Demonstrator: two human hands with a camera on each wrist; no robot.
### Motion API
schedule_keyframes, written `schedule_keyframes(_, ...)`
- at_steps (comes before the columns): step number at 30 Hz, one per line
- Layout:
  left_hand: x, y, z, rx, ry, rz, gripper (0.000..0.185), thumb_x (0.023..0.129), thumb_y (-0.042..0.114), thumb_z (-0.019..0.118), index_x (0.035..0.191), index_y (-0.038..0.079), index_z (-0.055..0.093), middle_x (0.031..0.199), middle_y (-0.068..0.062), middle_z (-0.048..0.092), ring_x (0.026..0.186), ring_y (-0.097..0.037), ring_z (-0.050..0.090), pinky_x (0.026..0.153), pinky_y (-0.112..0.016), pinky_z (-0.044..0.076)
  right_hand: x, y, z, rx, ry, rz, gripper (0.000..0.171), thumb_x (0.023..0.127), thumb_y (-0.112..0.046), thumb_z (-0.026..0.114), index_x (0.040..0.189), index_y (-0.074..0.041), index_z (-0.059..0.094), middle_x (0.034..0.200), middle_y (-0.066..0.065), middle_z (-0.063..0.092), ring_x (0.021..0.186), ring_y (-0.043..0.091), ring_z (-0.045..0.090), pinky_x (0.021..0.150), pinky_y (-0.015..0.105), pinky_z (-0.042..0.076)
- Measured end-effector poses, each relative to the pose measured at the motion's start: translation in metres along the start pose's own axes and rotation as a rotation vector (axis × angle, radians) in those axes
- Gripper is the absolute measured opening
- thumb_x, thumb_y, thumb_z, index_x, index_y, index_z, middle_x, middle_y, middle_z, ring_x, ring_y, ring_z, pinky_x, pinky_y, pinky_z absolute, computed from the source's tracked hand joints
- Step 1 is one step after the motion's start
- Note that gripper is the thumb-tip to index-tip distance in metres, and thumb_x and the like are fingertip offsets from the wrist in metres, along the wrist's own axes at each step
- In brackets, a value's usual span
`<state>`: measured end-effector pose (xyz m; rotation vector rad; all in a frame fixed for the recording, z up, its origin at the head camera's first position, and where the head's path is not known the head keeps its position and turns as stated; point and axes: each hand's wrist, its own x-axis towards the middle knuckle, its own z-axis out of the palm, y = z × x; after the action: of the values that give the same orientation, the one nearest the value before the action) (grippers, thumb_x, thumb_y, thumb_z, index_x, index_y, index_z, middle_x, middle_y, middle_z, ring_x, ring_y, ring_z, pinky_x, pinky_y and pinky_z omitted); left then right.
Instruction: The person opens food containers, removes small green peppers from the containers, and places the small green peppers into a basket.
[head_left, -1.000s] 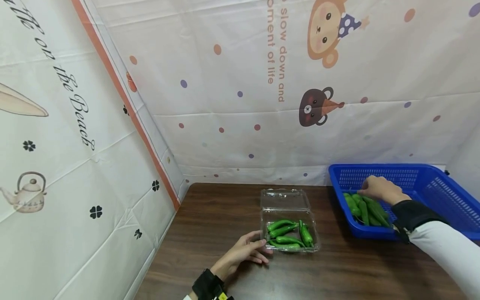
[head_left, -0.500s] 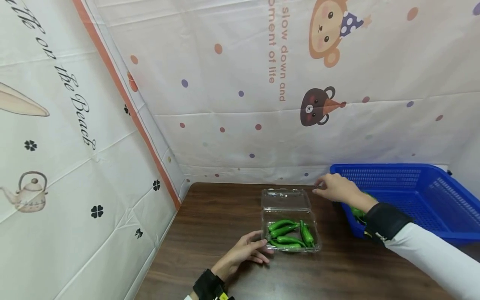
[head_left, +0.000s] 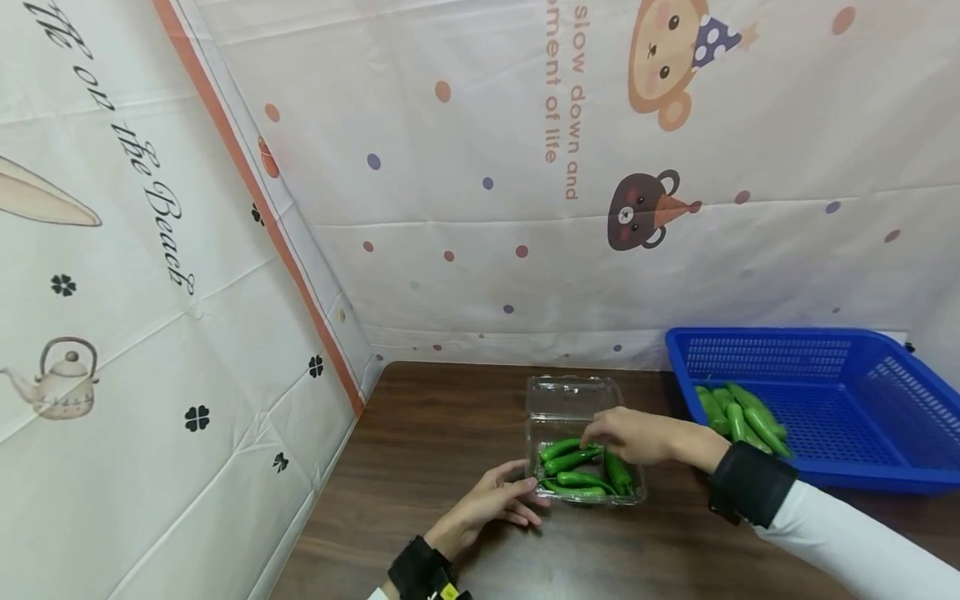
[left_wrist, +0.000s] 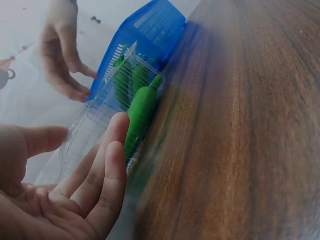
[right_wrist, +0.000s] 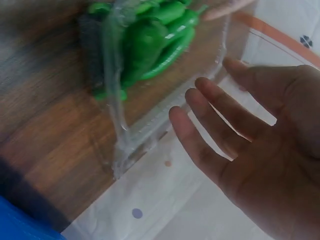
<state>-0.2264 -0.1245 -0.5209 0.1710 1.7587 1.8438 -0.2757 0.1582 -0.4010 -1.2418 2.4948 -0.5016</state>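
On the worktop [head_left: 450, 433], near centre, your left hand [head_left: 491, 502] rests with straight, relaxed fingers against the left wall of the clear plastic box [head_left: 581, 442], gripping nothing. Your right hand [head_left: 633, 436] hovers over the green peppers [head_left: 581, 471] inside the box, fingers loosely spread, holding nothing. Right of it, a blue basket [head_left: 862, 367] holds more peppers [head_left: 738, 412].

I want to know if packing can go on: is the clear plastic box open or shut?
Open. The clear plastic box has its lid folded back flat on the table, and the green peppers inside lie uncovered.
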Motion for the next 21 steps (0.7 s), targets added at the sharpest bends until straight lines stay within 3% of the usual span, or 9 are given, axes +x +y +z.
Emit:
schedule_keyframes(5, 0.000, 0.000, -0.001, 0.010, -0.003, 0.000, 0.070, 0.104, 0.034, 0.060, 0.159, 0.002, 0.029, 0.115, -0.021, 0.076, 0.076, -0.011, 0.075, 0.070, -0.022, 0.060, -0.004, 0.001, 0.011, -0.029, -0.055, 0.050, 0.057, 0.082, 0.024, 0.044, 0.107, -0.016, 0.077, 0.112, -0.001, 0.068, 0.114, 0.028, 0.064, 0.095, 0.042, 0.057)
schedule_keyframes(8, 0.000, 0.000, -0.001, 0.014, -0.003, -0.003, 0.071, 0.104, 0.034, 0.060, 0.159, 0.002, 0.028, 0.115, -0.020, 0.076, 0.076, -0.011, 0.076, 0.071, -0.023, 0.061, -0.007, 0.000, 0.015, -0.024, -0.097, 0.110, 0.060, 0.079, 0.026, 0.046, 0.103, -0.020, 0.077, 0.117, -0.001, 0.067, 0.118, 0.029, 0.061, 0.099, 0.044, 0.055)
schedule_keyframes(12, 0.000, 0.001, -0.001, 0.012, -0.001, -0.007, 0.072, 0.104, 0.034, 0.061, 0.159, 0.002, 0.027, 0.115, -0.021, 0.075, 0.075, -0.011, 0.075, 0.071, -0.023, 0.061, -0.008, 0.002, 0.020, -0.031, -0.122, 0.176, 0.059, 0.076, 0.024, 0.055, 0.102, -0.023, 0.077, 0.118, -0.004, 0.065, 0.114, 0.020, 0.058, 0.093, 0.036, 0.055)
schedule_keyframes(16, 0.000, 0.001, 0.000, 0.004, -0.001, -0.007, 0.072, 0.104, 0.033, 0.060, 0.159, 0.001, 0.027, 0.116, -0.022, 0.075, 0.074, -0.010, 0.075, 0.070, -0.022, 0.061, -0.006, 0.006, 0.026, -0.069, -0.114, 0.168, 0.054, 0.075, 0.022, 0.062, 0.101, -0.023, 0.078, 0.111, -0.007, 0.064, 0.103, 0.013, 0.054, 0.082, 0.029, 0.052)
schedule_keyframes(21, 0.000, 0.001, 0.001, -0.003, -0.004, -0.014, 0.073, 0.104, 0.032, 0.061, 0.160, 0.000, 0.025, 0.116, -0.022, 0.075, 0.073, -0.009, 0.075, 0.070, -0.021, 0.060, -0.003, 0.010, 0.037, -0.162, -0.104, 0.087, 0.051, 0.072, 0.022, 0.065, 0.086, -0.025, 0.075, 0.103, -0.010, 0.063, 0.097, 0.011, 0.051, 0.078, 0.027, 0.051)
